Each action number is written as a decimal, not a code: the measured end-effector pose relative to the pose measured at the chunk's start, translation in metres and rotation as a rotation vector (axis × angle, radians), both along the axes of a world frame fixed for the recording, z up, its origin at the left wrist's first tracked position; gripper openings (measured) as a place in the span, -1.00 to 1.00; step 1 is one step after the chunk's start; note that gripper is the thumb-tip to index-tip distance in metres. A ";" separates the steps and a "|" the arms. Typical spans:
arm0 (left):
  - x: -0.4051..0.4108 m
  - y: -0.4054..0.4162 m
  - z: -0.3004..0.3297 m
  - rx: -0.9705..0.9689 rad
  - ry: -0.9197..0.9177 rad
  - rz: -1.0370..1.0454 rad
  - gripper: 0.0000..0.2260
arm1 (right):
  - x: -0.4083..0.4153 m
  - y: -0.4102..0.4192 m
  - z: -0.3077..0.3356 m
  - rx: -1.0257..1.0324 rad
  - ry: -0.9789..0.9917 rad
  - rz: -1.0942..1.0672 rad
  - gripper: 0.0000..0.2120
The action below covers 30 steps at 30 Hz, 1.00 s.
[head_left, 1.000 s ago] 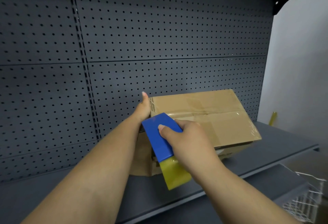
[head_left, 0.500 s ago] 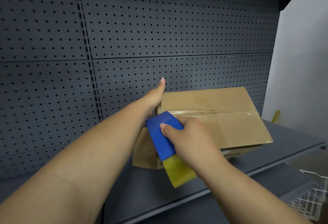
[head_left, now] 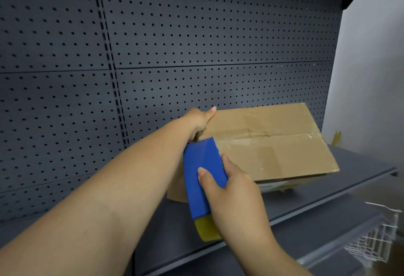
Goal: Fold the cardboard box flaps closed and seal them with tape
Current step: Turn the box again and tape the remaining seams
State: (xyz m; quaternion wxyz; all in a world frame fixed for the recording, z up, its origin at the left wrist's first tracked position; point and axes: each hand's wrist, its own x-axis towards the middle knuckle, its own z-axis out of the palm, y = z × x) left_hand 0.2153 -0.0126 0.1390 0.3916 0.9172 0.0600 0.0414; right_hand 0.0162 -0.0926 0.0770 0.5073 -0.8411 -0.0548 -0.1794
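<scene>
Dark grey perforated metal panels back a grey steel shelf (head_left: 328,201) where a person works at sealing a brown cardboard box (head_left: 271,144), which sits toward three o'clock of centre, its two top flaps folded shut and meeting along a seam. A strip of clear tape (head_left: 269,137) already glints along that seam.

Compared with half a second ago, the blue plastic tape dispenser with a yellowish tape roll (head_left: 202,179) has swung more upright, its front edge now meeting the near left end of the seam. The left hand (head_left: 200,120) has settled on the box's left corner at about eleven o'clock of the dispenser, thumb lying over the top edge, fingers curled down the far side. The right hand (head_left: 231,190) grips the dispenser body, thumb pressed across its blue face. Judging by this, the taping pass is ending at the box's edge and a cut or wrap-over looks due.

Whether the tape is severed cannot be made out; the dispenser hides that end of the seam. Most left-hand fingers are hidden behind the box. A white wire basket (head_left: 376,243) is cropped at five o'clock, and a small yellowish object (head_left: 336,138) behind the box at three o'clock is too indistinct to identify.
</scene>
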 end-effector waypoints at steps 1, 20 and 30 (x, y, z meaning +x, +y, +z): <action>0.000 0.000 0.001 0.007 0.002 0.000 -0.47 | 0.000 0.000 -0.001 0.016 0.002 -0.003 -0.47; 0.017 -0.011 0.009 0.069 0.106 0.071 -0.39 | -0.004 -0.029 0.002 0.056 0.084 0.026 -0.56; 0.027 0.002 -0.008 -0.404 -0.055 0.151 -0.53 | 0.007 -0.025 0.004 -0.040 0.027 0.013 -0.46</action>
